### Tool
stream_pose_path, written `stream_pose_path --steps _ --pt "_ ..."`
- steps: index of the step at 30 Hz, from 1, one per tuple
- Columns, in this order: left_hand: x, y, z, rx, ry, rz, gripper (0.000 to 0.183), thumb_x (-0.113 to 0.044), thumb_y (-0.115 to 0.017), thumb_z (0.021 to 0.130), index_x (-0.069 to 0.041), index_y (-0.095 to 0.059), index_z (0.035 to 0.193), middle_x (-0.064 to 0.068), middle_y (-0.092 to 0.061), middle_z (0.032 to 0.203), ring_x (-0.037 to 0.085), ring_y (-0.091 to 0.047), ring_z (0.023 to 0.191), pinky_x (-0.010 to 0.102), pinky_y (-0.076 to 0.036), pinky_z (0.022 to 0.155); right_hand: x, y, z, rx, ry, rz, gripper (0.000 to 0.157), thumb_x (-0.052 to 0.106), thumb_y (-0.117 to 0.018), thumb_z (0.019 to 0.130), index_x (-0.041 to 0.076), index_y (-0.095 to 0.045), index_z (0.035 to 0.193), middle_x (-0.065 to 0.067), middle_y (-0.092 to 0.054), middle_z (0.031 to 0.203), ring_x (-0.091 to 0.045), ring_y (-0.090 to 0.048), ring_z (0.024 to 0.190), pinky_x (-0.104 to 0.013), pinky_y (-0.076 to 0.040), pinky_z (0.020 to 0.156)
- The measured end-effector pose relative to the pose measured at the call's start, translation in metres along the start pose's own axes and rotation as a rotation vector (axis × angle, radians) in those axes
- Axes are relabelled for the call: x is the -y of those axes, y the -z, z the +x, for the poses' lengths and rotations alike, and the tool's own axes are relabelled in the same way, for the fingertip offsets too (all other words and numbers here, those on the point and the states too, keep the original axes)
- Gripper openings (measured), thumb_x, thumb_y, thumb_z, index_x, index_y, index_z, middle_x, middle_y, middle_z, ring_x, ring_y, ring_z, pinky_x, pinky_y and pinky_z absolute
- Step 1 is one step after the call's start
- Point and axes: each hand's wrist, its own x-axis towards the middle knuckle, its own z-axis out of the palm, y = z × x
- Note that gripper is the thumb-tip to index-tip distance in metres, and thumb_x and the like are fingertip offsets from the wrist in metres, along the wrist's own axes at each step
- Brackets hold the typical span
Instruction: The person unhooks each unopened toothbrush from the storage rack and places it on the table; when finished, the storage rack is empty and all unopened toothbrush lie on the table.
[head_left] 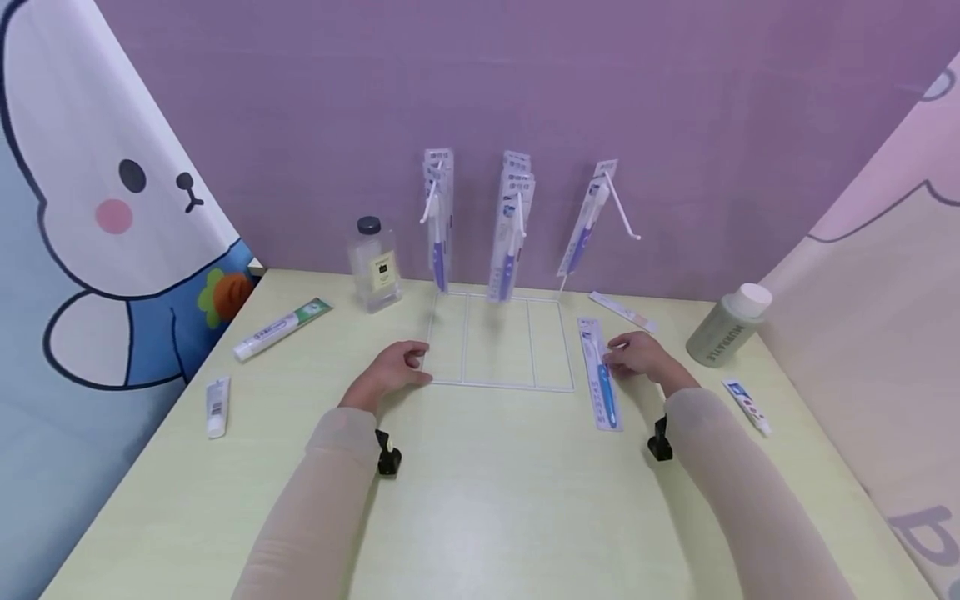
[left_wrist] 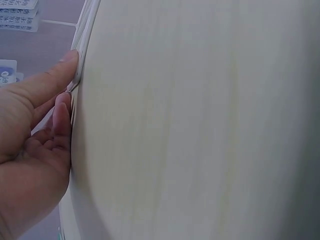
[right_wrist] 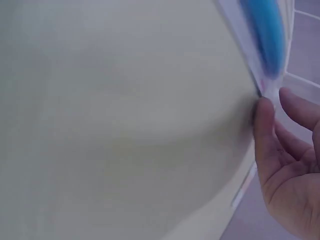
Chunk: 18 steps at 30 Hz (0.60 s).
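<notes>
My left hand (head_left: 393, 367) is at the front left corner of a white wire rack (head_left: 465, 383). In the left wrist view its thumb (left_wrist: 70, 62) lies along the wire, with curled fingers on the other side. A packaged blue toothbrush (head_left: 602, 379) lies just right of the rack's base. At its right edge is my right hand (head_left: 637, 354), thumb and fingertips pinching the pack's edge in the right wrist view. From the rack's three hooks hang packaged purple toothbrushes (head_left: 507, 271), several on the middle one.
Left on the table are a clear bottle (head_left: 372, 271) with a black cap, a toothpaste tube (head_left: 281, 329) and a small white tube (head_left: 217, 407). Right are a grey-green bottle (head_left: 723, 333), a small tube (head_left: 747, 408) and a slim pack (head_left: 622, 311). A purple backdrop (head_left: 300, 125) stands behind.
</notes>
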Motion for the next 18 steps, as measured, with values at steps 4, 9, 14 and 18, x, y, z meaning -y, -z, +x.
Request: stream_pose_path --steps 4,9,14,18 --pt "0.002 -0.001 -0.001 0.000 0.001 -0.002 0.059 -0.004 -0.071 0.075 -0.002 -0.046 0.129 0.012 -0.052 0.107 0.024 -0.047 0.098 0.037 -0.037 0.089 0.014 0.007 0.005 -0.009 0.063 -0.027 0.046 0.005 -0.058 0.087 -0.010 -0.041 0.126 -0.023 -0.057 0.099 -0.027 -0.061 0.079 -0.035 -0.052 0.068" --pt "0.005 -0.003 0.001 -0.012 -0.004 -0.007 0.059 -0.004 -0.072 0.074 -0.003 -0.048 0.128 0.010 -0.053 0.105 0.023 -0.047 0.096 0.036 -0.037 0.089 0.049 0.019 0.015 -0.185 0.222 0.044 0.046 0.003 -0.057 0.087 -0.006 -0.040 0.129 -0.025 -0.054 0.107 -0.037 -0.055 0.093 -0.039 -0.049 0.076" --pt "0.005 -0.003 0.002 -0.012 -0.008 -0.003 0.059 -0.005 -0.073 0.074 -0.004 -0.048 0.127 0.010 -0.053 0.105 0.023 -0.047 0.097 0.036 -0.037 0.089 0.088 0.027 0.027 -0.457 0.324 0.155 0.048 0.008 -0.061 0.086 0.000 -0.041 0.129 -0.019 -0.053 0.114 -0.030 -0.050 0.103 -0.036 -0.044 0.085" --pt "0.004 -0.002 0.001 -0.020 0.009 -0.010 0.059 -0.005 -0.073 0.074 -0.005 -0.048 0.128 0.009 -0.053 0.106 0.023 -0.048 0.098 0.036 -0.037 0.090 0.116 0.027 0.037 -0.593 0.343 0.288 0.047 0.012 -0.065 0.084 0.002 -0.045 0.125 -0.014 -0.054 0.115 -0.023 -0.051 0.104 -0.028 -0.042 0.087"
